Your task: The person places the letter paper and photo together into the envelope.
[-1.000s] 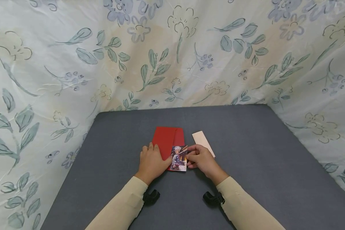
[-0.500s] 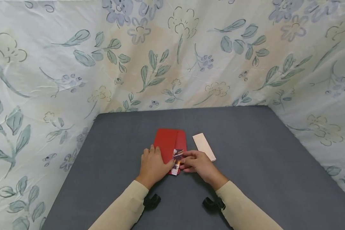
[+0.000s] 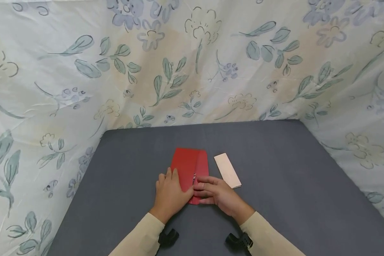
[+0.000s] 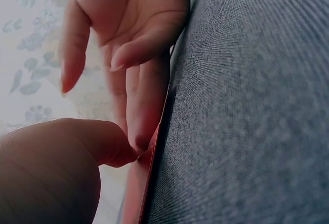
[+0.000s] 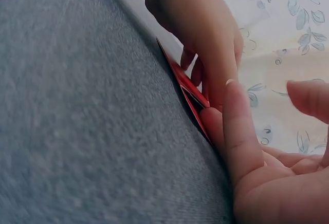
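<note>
Two hands are on one item: we have the red envelope (image 3: pixel 185 161) flat on the grey table (image 3: pixel 275 177), about mid-width, its narrow flap (image 3: pixel 203 160) folded out to the right. Left hand (image 3: pixel 169 195) lies over its left near part, fingers pointing far and fairly straight, thumb out to the right at the envelope's mouth. We can't tell whether that thumb pinches the edge or just presses. Right hand (image 3: pixel 220 193) comes in from the right, fingers extended and slightly spread, tips at the mouth; thumb is apart from them in the right wrist view. We see only a thin sliver of the printed card (image 3: pixel 194 177) at the mouth, between the hands; the rest is hidden. Right wrist view gives us the red layers standing apart there. Cream folded paper (image 3: pixel 227 170) sits right of the envelope, just beyond the right hand. Floral fabric (image 3: pixel 204 71) hangs on the far side.
</note>
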Action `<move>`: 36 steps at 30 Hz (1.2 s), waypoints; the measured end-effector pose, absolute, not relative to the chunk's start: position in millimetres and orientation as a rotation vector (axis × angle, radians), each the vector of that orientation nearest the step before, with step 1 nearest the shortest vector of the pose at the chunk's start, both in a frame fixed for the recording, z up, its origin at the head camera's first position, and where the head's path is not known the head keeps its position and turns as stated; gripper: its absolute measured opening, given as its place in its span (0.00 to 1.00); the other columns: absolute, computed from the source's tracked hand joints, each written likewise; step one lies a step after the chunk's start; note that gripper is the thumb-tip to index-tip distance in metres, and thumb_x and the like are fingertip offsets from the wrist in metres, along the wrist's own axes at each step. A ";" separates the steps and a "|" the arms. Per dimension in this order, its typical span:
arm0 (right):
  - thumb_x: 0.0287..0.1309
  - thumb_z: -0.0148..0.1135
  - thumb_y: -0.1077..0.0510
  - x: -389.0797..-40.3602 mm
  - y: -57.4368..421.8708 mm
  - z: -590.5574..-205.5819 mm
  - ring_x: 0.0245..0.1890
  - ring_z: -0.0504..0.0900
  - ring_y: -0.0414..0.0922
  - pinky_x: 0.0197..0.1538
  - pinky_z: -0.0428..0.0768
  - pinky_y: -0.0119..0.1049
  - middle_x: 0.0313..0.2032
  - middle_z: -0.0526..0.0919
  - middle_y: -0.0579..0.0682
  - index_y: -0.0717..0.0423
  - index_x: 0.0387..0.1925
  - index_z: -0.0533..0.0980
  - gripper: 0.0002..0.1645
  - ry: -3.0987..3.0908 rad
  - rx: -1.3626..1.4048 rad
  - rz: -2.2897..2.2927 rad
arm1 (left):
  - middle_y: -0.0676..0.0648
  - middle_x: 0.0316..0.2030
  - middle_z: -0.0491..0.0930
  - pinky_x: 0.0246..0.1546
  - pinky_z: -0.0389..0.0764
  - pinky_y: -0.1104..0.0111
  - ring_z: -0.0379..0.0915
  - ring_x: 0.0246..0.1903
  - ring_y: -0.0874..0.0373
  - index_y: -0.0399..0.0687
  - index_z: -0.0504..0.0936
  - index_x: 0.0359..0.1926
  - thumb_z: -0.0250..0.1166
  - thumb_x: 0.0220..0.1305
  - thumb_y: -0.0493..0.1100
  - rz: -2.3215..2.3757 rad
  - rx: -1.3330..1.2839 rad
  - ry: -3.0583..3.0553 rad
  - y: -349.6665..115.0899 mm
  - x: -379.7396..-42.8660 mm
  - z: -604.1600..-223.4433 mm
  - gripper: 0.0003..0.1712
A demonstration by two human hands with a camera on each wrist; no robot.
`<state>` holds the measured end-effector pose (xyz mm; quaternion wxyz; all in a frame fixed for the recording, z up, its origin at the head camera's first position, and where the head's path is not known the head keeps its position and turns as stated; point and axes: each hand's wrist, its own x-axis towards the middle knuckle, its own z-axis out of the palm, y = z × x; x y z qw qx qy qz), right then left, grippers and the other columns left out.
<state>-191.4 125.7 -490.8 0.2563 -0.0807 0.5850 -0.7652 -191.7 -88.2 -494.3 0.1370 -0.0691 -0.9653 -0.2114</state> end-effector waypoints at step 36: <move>0.82 0.56 0.58 -193.4 129.1 -491.9 0.69 0.78 0.54 0.55 0.85 0.51 0.82 0.57 0.68 0.60 0.87 0.49 0.43 1.480 -0.404 -2.054 | 0.27 0.68 0.76 0.44 0.70 0.44 0.70 0.47 0.40 0.32 0.77 0.72 0.78 0.52 0.59 -0.706 -0.034 -2.770 -75.8 -192.5 -494.8 0.52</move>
